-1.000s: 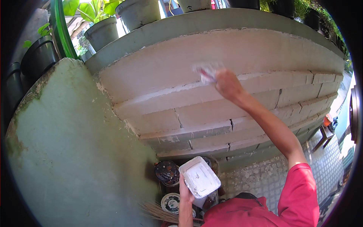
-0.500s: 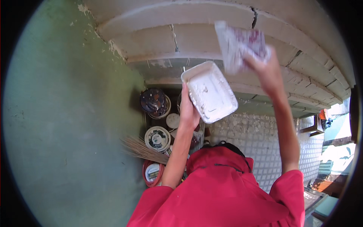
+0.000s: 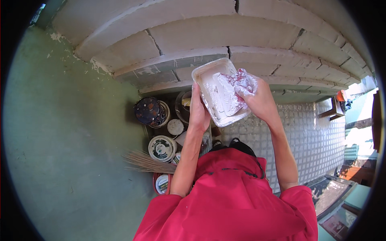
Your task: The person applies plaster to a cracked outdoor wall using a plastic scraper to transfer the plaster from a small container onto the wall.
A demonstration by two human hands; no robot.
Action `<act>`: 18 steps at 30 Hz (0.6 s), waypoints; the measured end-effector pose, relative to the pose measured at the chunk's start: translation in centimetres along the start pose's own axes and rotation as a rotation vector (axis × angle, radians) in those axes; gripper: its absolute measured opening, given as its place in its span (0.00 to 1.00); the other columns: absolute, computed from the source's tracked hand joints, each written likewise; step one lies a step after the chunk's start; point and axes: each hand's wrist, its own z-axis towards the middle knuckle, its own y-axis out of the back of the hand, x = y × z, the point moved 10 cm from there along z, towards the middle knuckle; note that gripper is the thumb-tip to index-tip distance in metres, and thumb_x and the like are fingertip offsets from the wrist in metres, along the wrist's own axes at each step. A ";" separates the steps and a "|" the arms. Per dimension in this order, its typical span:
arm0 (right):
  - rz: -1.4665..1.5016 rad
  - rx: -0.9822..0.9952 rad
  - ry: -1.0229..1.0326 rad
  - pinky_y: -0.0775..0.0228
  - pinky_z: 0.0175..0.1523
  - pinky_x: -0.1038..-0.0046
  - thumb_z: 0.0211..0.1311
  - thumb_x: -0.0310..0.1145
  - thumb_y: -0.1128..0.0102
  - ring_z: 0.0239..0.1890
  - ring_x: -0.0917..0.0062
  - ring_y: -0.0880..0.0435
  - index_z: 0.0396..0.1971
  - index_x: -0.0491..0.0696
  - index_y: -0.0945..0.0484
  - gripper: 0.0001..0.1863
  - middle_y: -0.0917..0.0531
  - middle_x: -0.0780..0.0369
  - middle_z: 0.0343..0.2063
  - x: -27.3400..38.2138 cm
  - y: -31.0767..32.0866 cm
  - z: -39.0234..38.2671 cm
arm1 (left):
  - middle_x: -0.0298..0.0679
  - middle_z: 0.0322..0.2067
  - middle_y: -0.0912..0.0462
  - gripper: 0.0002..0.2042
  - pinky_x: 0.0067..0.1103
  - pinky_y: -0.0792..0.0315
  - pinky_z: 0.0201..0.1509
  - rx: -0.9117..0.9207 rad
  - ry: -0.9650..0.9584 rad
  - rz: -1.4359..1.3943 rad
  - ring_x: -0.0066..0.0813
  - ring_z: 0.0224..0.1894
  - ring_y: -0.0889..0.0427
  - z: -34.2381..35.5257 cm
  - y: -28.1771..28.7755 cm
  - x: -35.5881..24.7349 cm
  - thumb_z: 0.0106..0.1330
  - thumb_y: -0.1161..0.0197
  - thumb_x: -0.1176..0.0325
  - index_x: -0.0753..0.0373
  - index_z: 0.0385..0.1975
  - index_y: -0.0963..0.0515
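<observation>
A rectangular white plastic tray point(image 3: 208, 82) smeared with white paste is held at chest height. My left hand point(image 3: 199, 108) grips it along its left side, thumb on the rim. My right hand point(image 3: 259, 98) is closed on a crumpled plastic packet point(image 3: 227, 88) with red markings, coated in white paste, which rests inside the tray over its right part. The packet hides part of the tray's floor.
Ahead rises a stepped, cracked wall point(image 3: 193, 32) with white patches; a green wall point(image 3: 72, 132) stands left. Below are lidded buckets point(image 3: 161, 149), cans, and a twig broom point(image 3: 140, 158). Tiled floor point(image 3: 305, 144) extends right toward a small wooden bench point(image 3: 334, 107).
My right hand has come down from the wall with the packet into the tray. My left hand still holds the tray. The view has tilted downward.
</observation>
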 end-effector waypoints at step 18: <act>0.131 0.020 -0.131 0.32 0.38 0.74 0.47 0.22 0.42 0.28 0.81 0.26 0.33 0.36 0.25 0.11 0.19 0.59 0.24 -9.6 5.7 1.7 | 0.40 0.54 0.28 0.23 0.26 0.32 0.60 0.052 0.098 0.016 0.28 0.55 0.27 5.8 -5.8 9.8 0.74 0.62 0.52 0.62 0.59 0.38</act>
